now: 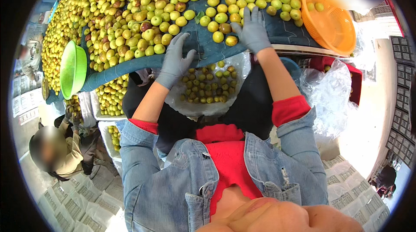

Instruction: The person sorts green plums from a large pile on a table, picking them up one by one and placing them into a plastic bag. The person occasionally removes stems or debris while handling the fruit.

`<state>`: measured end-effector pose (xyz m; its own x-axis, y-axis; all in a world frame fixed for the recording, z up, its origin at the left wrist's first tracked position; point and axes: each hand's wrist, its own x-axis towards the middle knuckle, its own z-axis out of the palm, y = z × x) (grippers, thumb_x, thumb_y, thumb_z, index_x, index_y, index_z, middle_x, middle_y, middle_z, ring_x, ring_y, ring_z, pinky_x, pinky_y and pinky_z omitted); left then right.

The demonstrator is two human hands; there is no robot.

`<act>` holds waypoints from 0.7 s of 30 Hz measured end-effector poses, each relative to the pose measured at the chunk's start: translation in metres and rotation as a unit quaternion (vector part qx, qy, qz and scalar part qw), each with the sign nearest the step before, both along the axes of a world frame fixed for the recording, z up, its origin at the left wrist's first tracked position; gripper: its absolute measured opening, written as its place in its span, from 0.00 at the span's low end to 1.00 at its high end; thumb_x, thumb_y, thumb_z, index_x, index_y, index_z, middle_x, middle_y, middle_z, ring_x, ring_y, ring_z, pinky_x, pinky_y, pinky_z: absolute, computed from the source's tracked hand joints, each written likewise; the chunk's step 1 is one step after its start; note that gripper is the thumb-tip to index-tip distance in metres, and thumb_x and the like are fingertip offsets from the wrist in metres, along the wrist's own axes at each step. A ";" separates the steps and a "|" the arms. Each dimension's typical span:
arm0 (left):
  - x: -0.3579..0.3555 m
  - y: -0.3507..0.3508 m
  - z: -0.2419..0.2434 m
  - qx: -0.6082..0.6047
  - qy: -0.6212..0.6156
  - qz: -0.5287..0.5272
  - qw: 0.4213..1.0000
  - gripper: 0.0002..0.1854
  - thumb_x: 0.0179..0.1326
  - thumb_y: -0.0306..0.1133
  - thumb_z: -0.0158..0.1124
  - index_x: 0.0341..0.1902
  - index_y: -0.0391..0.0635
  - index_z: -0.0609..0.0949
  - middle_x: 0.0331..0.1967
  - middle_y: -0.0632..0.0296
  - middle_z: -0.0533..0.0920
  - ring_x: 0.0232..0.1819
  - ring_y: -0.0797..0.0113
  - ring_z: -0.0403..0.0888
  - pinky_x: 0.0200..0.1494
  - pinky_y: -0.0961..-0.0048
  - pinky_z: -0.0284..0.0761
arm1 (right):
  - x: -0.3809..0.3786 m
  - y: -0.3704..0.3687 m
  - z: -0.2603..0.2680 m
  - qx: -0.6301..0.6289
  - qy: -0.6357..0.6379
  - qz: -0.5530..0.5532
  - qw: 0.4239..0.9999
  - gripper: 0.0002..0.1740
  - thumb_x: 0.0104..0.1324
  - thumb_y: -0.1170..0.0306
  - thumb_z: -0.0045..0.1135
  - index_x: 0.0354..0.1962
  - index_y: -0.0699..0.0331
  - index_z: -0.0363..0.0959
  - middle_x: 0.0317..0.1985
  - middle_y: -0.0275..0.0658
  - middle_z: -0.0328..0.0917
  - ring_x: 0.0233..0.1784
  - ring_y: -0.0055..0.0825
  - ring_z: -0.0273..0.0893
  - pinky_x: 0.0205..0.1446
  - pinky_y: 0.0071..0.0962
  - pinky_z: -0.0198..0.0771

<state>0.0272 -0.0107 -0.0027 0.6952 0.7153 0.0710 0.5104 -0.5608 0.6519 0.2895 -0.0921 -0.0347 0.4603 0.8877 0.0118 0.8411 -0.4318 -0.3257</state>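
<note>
A thick spread of yellow-green jujubes, some with brown patches, covers the dark blue cloth of the sorting table before me. My left hand, in a grey glove, is over the cloth's front edge with thumb and fingers apart, holding nothing. Palm down, my gloved right hand rests among a small group of jujubes. Its fingertips reach the fruit, and its thumb is beside a brownish one; nothing is visibly gripped. Below the edge, between my knees, a plastic-lined container holds more jujubes.
A green plastic basket leans at the table's left edge. At the right edge, an orange basket holds a few jujubes. White crates of fruit, a red crate and clear plastic flank me. A co-worker is at lower left.
</note>
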 end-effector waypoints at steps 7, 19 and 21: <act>-0.008 -0.002 -0.003 -0.078 -0.019 -0.023 0.997 0.43 0.51 0.33 0.72 0.69 0.38 0.62 0.67 0.42 0.63 0.66 0.44 0.64 0.69 0.60 0.62 | -0.082 -0.013 0.022 0.047 0.020 0.187 0.981 0.34 0.71 0.51 0.44 0.66 0.66 0.59 0.70 0.60 0.52 0.76 0.56 0.45 0.76 0.50 0.40; 0.004 0.011 -0.005 -0.131 -0.039 -0.016 0.990 0.47 0.49 0.32 0.74 0.72 0.44 0.59 0.65 0.50 0.66 0.51 0.57 0.75 0.54 0.65 0.75 | -0.031 0.021 0.003 0.104 0.065 0.044 0.991 0.22 0.62 0.55 0.61 0.51 0.56 0.76 0.54 0.52 0.71 0.59 0.51 0.68 0.62 0.44 0.65; 0.008 0.017 -0.005 -0.164 -0.029 -0.028 0.986 0.46 0.49 0.33 0.75 0.71 0.44 0.60 0.64 0.50 0.66 0.52 0.58 0.75 0.55 0.66 0.74 | -0.039 0.026 -0.006 0.098 0.052 0.069 0.991 0.22 0.60 0.51 0.62 0.49 0.50 0.77 0.54 0.51 0.69 0.58 0.50 0.68 0.62 0.43 0.66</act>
